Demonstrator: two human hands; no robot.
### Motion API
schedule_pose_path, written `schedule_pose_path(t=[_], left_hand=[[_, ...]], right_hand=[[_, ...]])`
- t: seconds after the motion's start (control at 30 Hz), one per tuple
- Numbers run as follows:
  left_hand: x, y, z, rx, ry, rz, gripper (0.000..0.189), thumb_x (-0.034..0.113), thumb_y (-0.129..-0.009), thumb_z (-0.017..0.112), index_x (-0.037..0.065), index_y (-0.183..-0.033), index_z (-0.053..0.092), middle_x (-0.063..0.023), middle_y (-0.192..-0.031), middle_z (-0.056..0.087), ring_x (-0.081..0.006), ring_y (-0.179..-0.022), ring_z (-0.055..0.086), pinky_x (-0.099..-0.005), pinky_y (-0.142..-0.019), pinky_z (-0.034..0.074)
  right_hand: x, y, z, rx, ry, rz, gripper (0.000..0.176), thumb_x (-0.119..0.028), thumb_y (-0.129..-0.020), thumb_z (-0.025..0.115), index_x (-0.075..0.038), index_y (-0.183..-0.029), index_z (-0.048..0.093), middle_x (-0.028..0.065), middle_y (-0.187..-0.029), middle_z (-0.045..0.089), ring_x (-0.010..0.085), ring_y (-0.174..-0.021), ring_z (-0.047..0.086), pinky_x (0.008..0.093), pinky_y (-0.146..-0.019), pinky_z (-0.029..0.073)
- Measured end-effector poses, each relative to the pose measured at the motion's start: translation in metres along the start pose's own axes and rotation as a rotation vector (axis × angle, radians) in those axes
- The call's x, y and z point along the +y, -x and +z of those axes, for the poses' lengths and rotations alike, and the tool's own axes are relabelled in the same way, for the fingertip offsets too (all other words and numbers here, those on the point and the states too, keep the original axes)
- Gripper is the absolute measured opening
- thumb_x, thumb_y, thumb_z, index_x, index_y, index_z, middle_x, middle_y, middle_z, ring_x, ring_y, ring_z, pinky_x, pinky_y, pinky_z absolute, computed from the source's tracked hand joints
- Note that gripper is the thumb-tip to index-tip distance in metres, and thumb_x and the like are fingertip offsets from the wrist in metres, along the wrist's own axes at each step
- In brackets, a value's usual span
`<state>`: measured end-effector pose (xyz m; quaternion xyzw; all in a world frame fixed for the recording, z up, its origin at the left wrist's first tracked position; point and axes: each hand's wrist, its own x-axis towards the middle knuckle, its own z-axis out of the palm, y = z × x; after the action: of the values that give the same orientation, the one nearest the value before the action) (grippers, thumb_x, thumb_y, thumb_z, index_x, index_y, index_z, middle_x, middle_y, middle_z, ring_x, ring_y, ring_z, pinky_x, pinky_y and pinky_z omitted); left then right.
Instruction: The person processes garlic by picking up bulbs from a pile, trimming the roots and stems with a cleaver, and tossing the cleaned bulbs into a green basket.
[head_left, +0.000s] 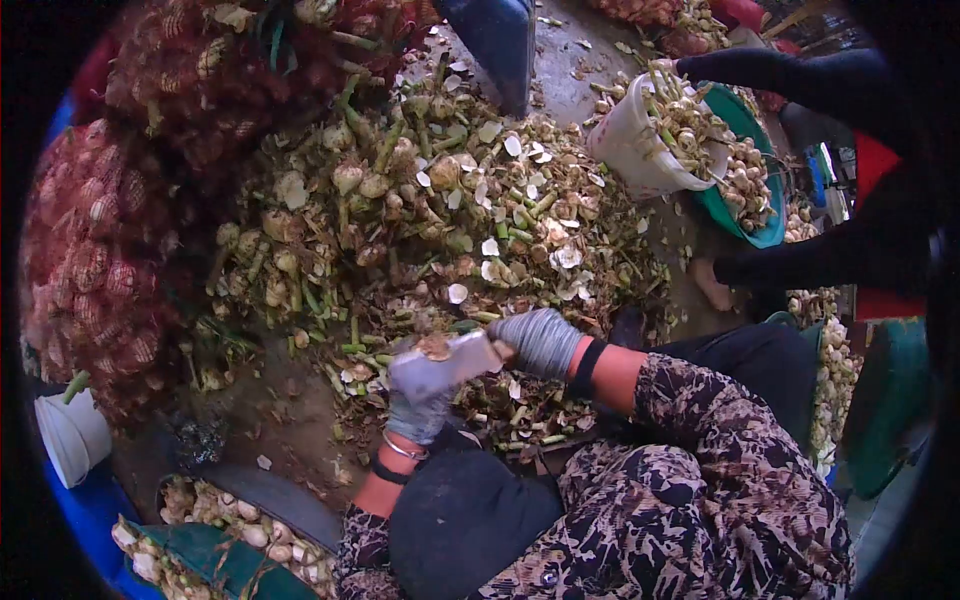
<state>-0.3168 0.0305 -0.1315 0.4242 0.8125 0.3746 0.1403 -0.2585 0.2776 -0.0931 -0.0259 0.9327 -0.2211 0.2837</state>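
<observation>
My right hand (540, 342), in a grey glove, is closed round the handle of a wide metal blade (445, 368). The blade points left and is slightly blurred. Close behind it is my left hand (416, 412), also gloved, with a bracelet and a dark band at the wrist; the blade hides most of its fingers. A garlic bulb (434, 346) shows at the blade's upper edge, seemingly gripped by the left hand. Beyond both hands lies a large heap of garlic bulbs, cut stalks and peelings (455, 230).
Red net sacks of garlic (95, 260) stand at the left, above a white bucket (72, 438). Trimmed bulbs (250, 525) lie at the lower left. At the upper right, another person's arm (790, 75) reaches toward a tilted white bucket (640, 140) beside a green basin (765, 225).
</observation>
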Motion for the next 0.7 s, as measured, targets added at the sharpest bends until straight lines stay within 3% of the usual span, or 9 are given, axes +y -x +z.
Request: schedule_pose_path(t=[0.03,0.07,0.2,0.3,0.43,0.47,0.53,0.6,0.7], left_hand=[[0.047,-0.015,-0.020,0.283,0.754,-0.577,0.042,0.008,-0.084,0.072,0.005,-0.121,0.053,-0.0084,-0.109,0.065,-0.0211,-0.098,0.065,-0.0329,-0.088,0.053],[0.049,-0.017,-0.033,0.283,0.748,-0.565,0.042,0.008,-0.084,0.072,0.005,-0.121,0.053,-0.0084,-0.109,0.065,-0.0211,-0.098,0.065,-0.0329,-0.088,0.053],[0.046,-0.013,-0.047,0.253,1.067,-0.711,0.042,0.010,-0.082,0.077,0.005,-0.116,0.053,-0.0066,-0.102,0.066,-0.0177,-0.092,0.065,-0.0319,-0.083,0.054],[0.030,-0.023,-0.024,0.089,0.568,-0.322,0.056,0.022,-0.080,0.080,0.005,-0.125,0.053,-0.0078,-0.112,0.064,-0.0218,-0.102,0.063,-0.0365,-0.094,0.051],[0.025,-0.025,-0.031,0.215,0.208,-0.074,0.071,0.033,-0.080,0.079,0.005,-0.135,0.044,-0.0128,-0.125,0.057,-0.0272,-0.108,0.060,-0.0384,-0.093,0.051],[0.023,-0.022,-0.038,0.222,0.204,-0.080,0.071,0.033,-0.080,0.079,0.005,-0.135,0.044,-0.0128,-0.125,0.057,-0.0272,-0.108,0.060,-0.0384,-0.093,0.051],[0.022,-0.014,-0.055,0.122,0.876,-0.727,0.083,0.037,-0.075,0.083,0.002,-0.138,0.040,-0.0169,-0.121,0.059,-0.0307,-0.102,0.063,-0.0406,-0.085,0.054],[0.000,-0.004,-0.034,0.254,0.948,-0.576,0.057,0.039,-0.089,0.069,0.003,-0.129,0.050,-0.0114,-0.117,0.061,-0.0240,-0.111,0.059,-0.0382,-0.096,0.049],[-0.022,-0.009,-0.005,-0.034,-0.010,-0.294,0.075,0.040,-0.083,0.075,-0.002,-0.135,0.042,-0.0156,-0.099,0.068,-0.0269,-0.083,0.068,-0.0381,-0.075,0.055]], right_hand=[[0.017,-0.001,-0.003,0.066,-0.072,0.057,0.027,-0.019,-0.083,0.062,-0.012,-0.108,0.063,0.0187,-0.093,0.069,0.0383,-0.089,0.067,0.0478,-0.074,0.053],[0.039,0.010,-0.006,0.177,-0.165,0.311,0.027,-0.025,-0.089,0.061,-0.010,-0.111,0.064,0.0187,-0.098,0.070,0.0391,-0.092,0.066,0.0456,-0.078,0.053],[0.021,0.019,-0.006,0.236,-0.436,0.262,0.039,-0.040,-0.092,0.063,-0.007,-0.112,0.064,0.0165,-0.096,0.070,0.0314,-0.090,0.067,0.0420,-0.080,0.052],[-0.035,0.007,-0.025,0.185,-1.042,0.094,0.046,-0.049,-0.094,0.061,-0.005,-0.107,0.065,0.0041,-0.081,0.062,0.0126,-0.077,0.052,0.0322,-0.074,0.048],[-0.059,-0.012,-0.042,-0.090,-1.083,0.184,0.051,-0.051,-0.090,0.066,-0.005,-0.112,0.063,0.0058,-0.092,0.064,0.0133,-0.087,0.055,0.0336,-0.079,0.048],[-0.051,-0.018,-0.025,0.127,-1.030,0.031,0.051,-0.048,-0.088,0.070,-0.005,-0.115,0.062,0.0065,-0.097,0.064,0.0142,-0.090,0.056,0.0339,-0.082,0.048],[-0.044,-0.021,-0.009,0.335,-0.971,-0.123,0.053,-0.045,-0.086,0.074,-0.005,-0.119,0.060,0.0072,-0.102,0.065,0.0151,-0.093,0.057,0.0342,-0.085,0.049],[-0.044,-0.020,-0.004,0.416,-0.873,-0.114,0.058,-0.039,-0.082,0.079,-0.006,-0.123,0.057,0.0085,-0.108,0.066,0.0177,-0.098,0.060,0.0345,-0.089,0.049],[-0.052,-0.012,-0.021,0.223,-0.915,-0.101,0.059,-0.039,-0.080,0.080,-0.008,-0.125,0.056,0.0112,-0.109,0.067,0.0217,-0.101,0.063,0.0357,-0.091,0.049]])
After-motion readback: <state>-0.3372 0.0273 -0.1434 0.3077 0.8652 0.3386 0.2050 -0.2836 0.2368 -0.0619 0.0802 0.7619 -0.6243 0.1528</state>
